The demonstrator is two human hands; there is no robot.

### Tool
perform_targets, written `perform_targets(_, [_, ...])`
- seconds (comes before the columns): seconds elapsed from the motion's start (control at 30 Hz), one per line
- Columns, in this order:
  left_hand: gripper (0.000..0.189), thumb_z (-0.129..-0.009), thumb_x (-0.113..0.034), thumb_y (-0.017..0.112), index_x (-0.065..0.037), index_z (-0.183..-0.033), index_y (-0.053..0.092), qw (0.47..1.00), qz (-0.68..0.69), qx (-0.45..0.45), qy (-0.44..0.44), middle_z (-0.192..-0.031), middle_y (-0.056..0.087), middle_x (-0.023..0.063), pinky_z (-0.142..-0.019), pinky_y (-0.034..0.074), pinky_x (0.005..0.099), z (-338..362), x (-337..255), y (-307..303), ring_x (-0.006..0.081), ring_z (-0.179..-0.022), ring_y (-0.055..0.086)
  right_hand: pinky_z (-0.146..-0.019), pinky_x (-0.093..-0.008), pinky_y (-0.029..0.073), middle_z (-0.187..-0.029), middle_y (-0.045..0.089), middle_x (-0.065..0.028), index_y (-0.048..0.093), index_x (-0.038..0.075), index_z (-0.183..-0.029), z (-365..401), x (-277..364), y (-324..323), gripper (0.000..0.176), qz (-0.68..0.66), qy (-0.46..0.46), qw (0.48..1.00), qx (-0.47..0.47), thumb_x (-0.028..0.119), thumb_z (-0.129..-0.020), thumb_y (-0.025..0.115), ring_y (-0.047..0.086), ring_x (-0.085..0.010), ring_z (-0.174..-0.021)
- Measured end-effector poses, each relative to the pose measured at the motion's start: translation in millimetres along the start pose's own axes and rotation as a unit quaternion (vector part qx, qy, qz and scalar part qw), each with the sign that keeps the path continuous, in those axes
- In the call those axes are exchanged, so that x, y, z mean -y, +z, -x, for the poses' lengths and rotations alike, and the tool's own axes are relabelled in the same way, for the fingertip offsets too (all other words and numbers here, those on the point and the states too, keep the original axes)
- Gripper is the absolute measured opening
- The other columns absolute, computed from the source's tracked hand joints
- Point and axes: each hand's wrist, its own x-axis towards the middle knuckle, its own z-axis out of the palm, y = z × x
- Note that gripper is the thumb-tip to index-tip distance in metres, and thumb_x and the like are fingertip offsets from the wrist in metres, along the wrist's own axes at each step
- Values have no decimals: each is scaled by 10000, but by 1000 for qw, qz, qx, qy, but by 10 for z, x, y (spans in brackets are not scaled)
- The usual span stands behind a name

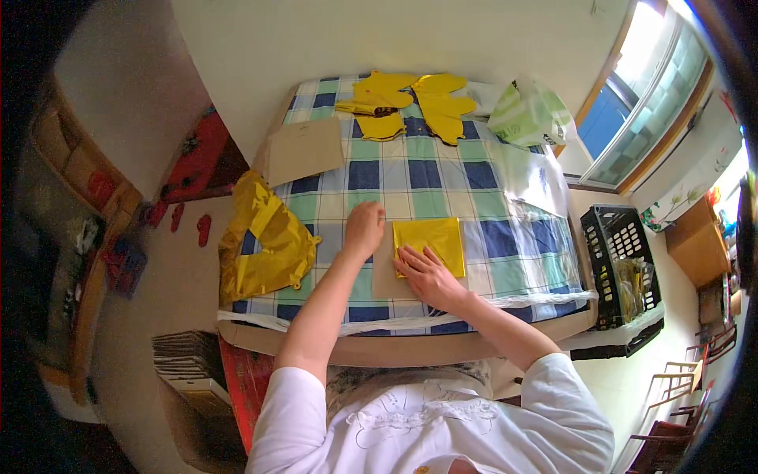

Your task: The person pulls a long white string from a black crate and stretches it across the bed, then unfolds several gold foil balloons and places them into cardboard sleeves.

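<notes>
A folded gold foil sheet (pixel 439 234) lies on a piece of tan cardboard (pixel 384 278) on the checked cloth. My right hand (pixel 429 276) rests flat on the lower left part of this foil, fingers apart. Just left of the cardboard, my left hand (pixel 365 228) is closed above the cloth, its fingers curled inward; whatever they may hold is hidden. A large crumpled gold foil piece (pixel 272 265) is spread at the left edge of the bed. Several gold foil cut-outs (pixel 442 109) lie at the far end.
Another tan cardboard sheet (pixel 306 150) lies at the back left of the checked bed cloth (pixel 369 175). A green and white plastic bag (pixel 527 114) and clear plastic film (pixel 537 186) are on the right. A black crate (pixel 606 268) and a cardboard box (pixel 193 415) stand beside the bed.
</notes>
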Motion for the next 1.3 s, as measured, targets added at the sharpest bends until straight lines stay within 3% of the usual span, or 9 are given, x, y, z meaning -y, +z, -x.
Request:
perform_targets(0.07, [253,-811,-143,608,-80,-1056,612,991,-35,-79,104,-1105,607,137,-932,415,417,125,-84,122,289,-1076,547,-1065,-516,267,-1418,368,-150,400,59,-1351,-11,-23,51,516,3,-5,1000,-7,123,-852,514,324,-284,-1335])
perform_targets(0.2, [369,-945,-270,434,-132,-1276,518,983,-95,64,141,-1381,443,78,-1087,243,482,292,-221,248,243,-1330,338,-1021,-486,339,-1321,480,-163,527,34,-1232,-1,20,-74,402,-26,-9,998,-54,77,-833,547,435,-308,-1247])
perform_targets(0.33, [373,-938,-263,449,-132,-1282,511,980,-114,54,153,-1381,443,81,-1087,249,479,321,-244,233,244,-1323,352,-991,-448,382,-1277,526,-146,605,9,-1114,-51,-156,-429,306,-182,117,976,-40,61,-822,531,486,-312,-1175])
perform_targets(0.5, [373,-919,-206,473,-126,-1282,499,979,-101,50,167,-1380,436,102,-1075,258,506,326,-231,239,281,-1313,360,-925,-424,423,-1164,574,-184,594,10,-1094,-104,-864,-229,289,92,93,969,-209,90,-828,518,529,-345,-1076])
perform_targets(0.7, [369,-927,-229,462,-122,-1276,511,982,-94,55,157,-1385,438,95,-1091,240,479,321,-240,234,249,-1322,354,-861,-402,448,-1055,605,-190,627,32,-955,122,-1088,-338,244,-66,407,899,-150,229,-821,575,550,-355,-1027])
perform_targets(0.83, [370,-926,-226,467,-124,-1280,508,981,-97,63,158,-1380,444,98,-1092,238,478,307,-260,212,253,-1320,357,-729,-414,490,-825,644,-200,644,16,-791,90,-1141,-332,301,-151,427,883,-127,315,-750,638,620,-351,-837])
perform_targets(1.0, [366,-933,-230,467,-129,-1282,507,982,-94,61,152,-1386,438,97,-1091,238,479,319,-264,201,256,-1322,354,-631,-331,500,-768,668,-128,644,-8,-862,34,-1308,-366,245,-266,474,837,-56,209,-753,671,630,-207,-709])
perform_targets(1.13, [372,-939,-240,458,-131,-1292,499,982,-99,62,147,-1389,434,99,-1090,236,483,319,-276,183,259,-1324,350,-619,-379,517,-697,651,-185,667,-4,-799,258,-1610,-402,204,-185,422,875,-146,183,-721,650,652,-272,-665])
perform_targets(1.3, [381,-944,-245,442,-132,-1306,486,981,-104,58,151,-1391,430,102,-1089,232,491,327,-262,194,262,-1324,349,-524,-251,433,-701,618,-37,633,52,-869,1005,-2216,-1289,104,-150,523,820,-179,51,-766,652,547,-99,-616])
